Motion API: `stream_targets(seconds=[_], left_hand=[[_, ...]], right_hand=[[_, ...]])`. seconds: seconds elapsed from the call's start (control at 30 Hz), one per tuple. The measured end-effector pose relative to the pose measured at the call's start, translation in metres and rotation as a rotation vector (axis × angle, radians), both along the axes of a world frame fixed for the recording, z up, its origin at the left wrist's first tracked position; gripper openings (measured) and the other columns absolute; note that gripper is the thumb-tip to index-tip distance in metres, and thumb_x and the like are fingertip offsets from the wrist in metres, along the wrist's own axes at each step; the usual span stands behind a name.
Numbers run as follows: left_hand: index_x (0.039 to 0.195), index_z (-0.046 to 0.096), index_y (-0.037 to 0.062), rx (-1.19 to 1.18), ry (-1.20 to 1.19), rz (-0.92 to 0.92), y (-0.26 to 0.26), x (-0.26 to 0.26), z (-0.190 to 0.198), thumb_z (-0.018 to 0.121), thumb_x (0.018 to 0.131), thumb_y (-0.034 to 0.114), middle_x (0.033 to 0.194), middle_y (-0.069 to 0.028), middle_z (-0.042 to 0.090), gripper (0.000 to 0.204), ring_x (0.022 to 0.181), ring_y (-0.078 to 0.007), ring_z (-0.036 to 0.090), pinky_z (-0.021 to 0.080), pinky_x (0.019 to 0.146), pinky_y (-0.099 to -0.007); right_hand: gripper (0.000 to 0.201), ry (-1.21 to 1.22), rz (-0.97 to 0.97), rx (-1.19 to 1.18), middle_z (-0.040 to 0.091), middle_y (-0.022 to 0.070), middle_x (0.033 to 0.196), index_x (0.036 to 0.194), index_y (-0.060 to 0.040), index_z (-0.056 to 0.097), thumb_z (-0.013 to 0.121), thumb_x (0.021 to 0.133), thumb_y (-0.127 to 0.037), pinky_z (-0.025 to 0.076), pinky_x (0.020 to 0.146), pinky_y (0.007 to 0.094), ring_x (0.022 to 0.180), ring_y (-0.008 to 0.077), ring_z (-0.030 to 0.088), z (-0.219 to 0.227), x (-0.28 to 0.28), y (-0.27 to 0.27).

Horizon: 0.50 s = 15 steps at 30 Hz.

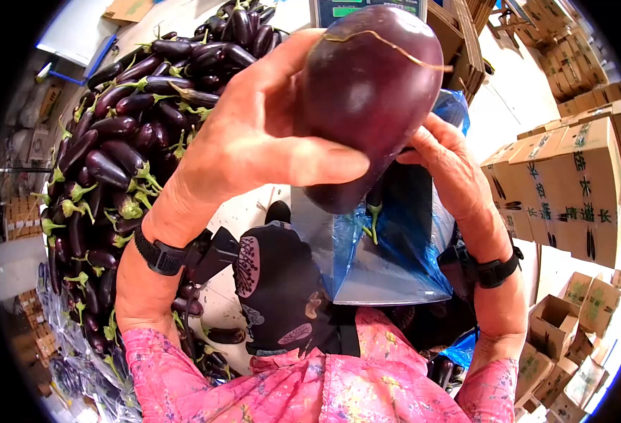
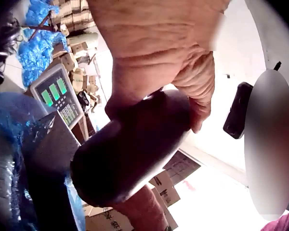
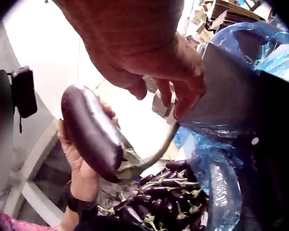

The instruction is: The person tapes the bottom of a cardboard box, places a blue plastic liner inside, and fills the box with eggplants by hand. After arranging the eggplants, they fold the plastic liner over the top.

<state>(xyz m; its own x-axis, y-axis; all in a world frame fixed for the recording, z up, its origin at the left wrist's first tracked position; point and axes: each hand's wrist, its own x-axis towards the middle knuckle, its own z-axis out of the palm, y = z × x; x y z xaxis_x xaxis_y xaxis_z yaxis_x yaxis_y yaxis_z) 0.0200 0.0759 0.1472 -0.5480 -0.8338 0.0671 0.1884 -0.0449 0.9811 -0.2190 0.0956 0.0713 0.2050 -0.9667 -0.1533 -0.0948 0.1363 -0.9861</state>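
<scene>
A large dark purple eggplant (image 1: 374, 92) is held up in front of me, a thin pale line across its skin. My left hand (image 1: 254, 141) grips it, thumb across the near side. In the right wrist view, the eggplant (image 3: 91, 130) shows its thick curved stem. My right hand (image 3: 144, 57) hangs above with relaxed fingers, fingertips right at the stem's end. From the head view, part of the right hand (image 1: 451, 155) is hidden behind the eggplant. Below stands a box (image 1: 395, 293) lined with blue plastic (image 1: 352, 247); a green eggplant stem (image 1: 374, 222) shows inside.
A big heap of small eggplants (image 1: 113, 155) lies at the left. A digital scale (image 2: 58, 96) with green displays stands beyond the lined box. Stacked cartons (image 1: 564, 190) line the right side, with open small boxes (image 1: 553, 324) below them.
</scene>
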Motion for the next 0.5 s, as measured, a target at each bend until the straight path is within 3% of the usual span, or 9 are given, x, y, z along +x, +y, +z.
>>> stream_targets(seconds=[0.17, 0.23, 0.3, 0.33, 0.37, 0.43, 0.47, 0.5], left_hand=[[0.145, 0.041, 0.0019, -0.05, -0.092, -0.091, -0.008, -0.014, -0.01, 0.084, 0.059, 0.002, 0.138, -0.0118, 0.054, 0.096, 0.13, -0.0226, 0.052, 0.041, 0.11, -0.038], [0.143, 0.044, 0.0027, -0.231, -0.089, -0.188, -0.01, -0.016, -0.02, 0.083, 0.061, -0.003, 0.135, -0.0104, 0.055, 0.092, 0.129, -0.0221, 0.052, 0.039, 0.112, -0.0371], [0.141, 0.047, 0.0029, -0.495, -0.159, -0.271, -0.012, -0.02, -0.027, 0.082, 0.063, -0.001, 0.133, -0.0104, 0.057, 0.085, 0.127, -0.023, 0.053, 0.039, 0.112, -0.0377], [0.136, 0.054, 0.0067, -0.825, -0.265, -0.302, -0.012, -0.027, -0.024, 0.081, 0.062, 0.0, 0.132, -0.0108, 0.057, 0.079, 0.124, -0.0274, 0.055, 0.041, 0.111, -0.0388], [0.132, 0.058, 0.0105, -0.752, -0.275, -0.397, -0.006, -0.034, -0.03, 0.08, 0.06, 0.002, 0.134, -0.011, 0.055, 0.076, 0.125, -0.0316, 0.053, 0.04, 0.11, -0.0404], [0.135, 0.056, 0.0127, -1.11, -0.425, -0.439, 0.001, -0.04, -0.048, 0.08, 0.062, 0.004, 0.136, -0.0105, 0.053, 0.077, 0.128, -0.032, 0.05, 0.04, 0.11, -0.0409], [0.138, 0.054, 0.0115, -1.077, -0.449, -0.446, 0.004, -0.039, -0.049, 0.081, 0.064, 0.007, 0.138, -0.0105, 0.053, 0.078, 0.13, -0.0313, 0.048, 0.039, 0.109, -0.0403], [0.139, 0.053, 0.0111, -1.031, -0.429, -0.376, 0.002, -0.032, -0.048, 0.08, 0.066, 0.007, 0.138, -0.0108, 0.052, 0.078, 0.13, -0.0307, 0.048, 0.04, 0.108, -0.0398]], right_hand=[[0.055, 0.012, -0.078, 0.05, 0.066, 0.0094, 0.116, 0.126, 0.0007, 0.06, 0.054, 0.1, -0.047, 0.052, 0.085, 0.0287, 0.108, 0.0187, 0.064, 0.017, -0.009, 0.009], [0.055, 0.097, -0.045, 0.166, 0.066, 0.0098, 0.118, 0.127, -0.0005, 0.06, 0.054, 0.099, -0.047, 0.053, 0.084, 0.0278, 0.108, 0.0186, 0.064, 0.028, -0.011, 0.016], [0.055, -0.074, 0.201, 0.018, 0.065, 0.0126, 0.119, 0.133, -0.0029, 0.056, 0.058, 0.098, -0.045, 0.054, 0.09, 0.0335, 0.109, 0.0207, 0.064, 0.009, -0.022, 0.02], [0.05, -0.463, 0.391, 0.149, 0.061, 0.0097, 0.126, 0.134, -0.0037, 0.056, 0.065, 0.093, -0.033, 0.05, 0.098, 0.0337, 0.114, 0.0176, 0.06, -0.009, -0.028, 0.015], [0.047, -0.575, 0.451, 0.116, 0.061, 0.0085, 0.125, 0.132, -0.0048, 0.057, 0.067, 0.091, -0.026, 0.049, 0.099, 0.033, 0.115, 0.0162, 0.059, -0.021, -0.029, 0.021], [0.043, -0.588, 0.366, 0.144, 0.061, 0.0059, 0.124, 0.127, -0.0068, 0.06, 0.071, 0.086, -0.013, 0.047, 0.102, 0.0316, 0.116, 0.0133, 0.057, -0.03, -0.021, 0.036], [0.042, -0.578, 0.286, 0.196, 0.061, 0.0046, 0.123, 0.125, -0.0078, 0.061, 0.073, 0.084, -0.006, 0.046, 0.103, 0.0309, 0.116, 0.0119, 0.056, -0.034, -0.015, 0.04], [0.042, -0.554, 0.237, 0.382, 0.062, 0.0052, 0.12, 0.126, -0.0079, 0.059, 0.072, 0.086, -0.011, 0.048, 0.1, 0.032, 0.111, 0.0134, 0.058, -0.034, -0.008, 0.034]])
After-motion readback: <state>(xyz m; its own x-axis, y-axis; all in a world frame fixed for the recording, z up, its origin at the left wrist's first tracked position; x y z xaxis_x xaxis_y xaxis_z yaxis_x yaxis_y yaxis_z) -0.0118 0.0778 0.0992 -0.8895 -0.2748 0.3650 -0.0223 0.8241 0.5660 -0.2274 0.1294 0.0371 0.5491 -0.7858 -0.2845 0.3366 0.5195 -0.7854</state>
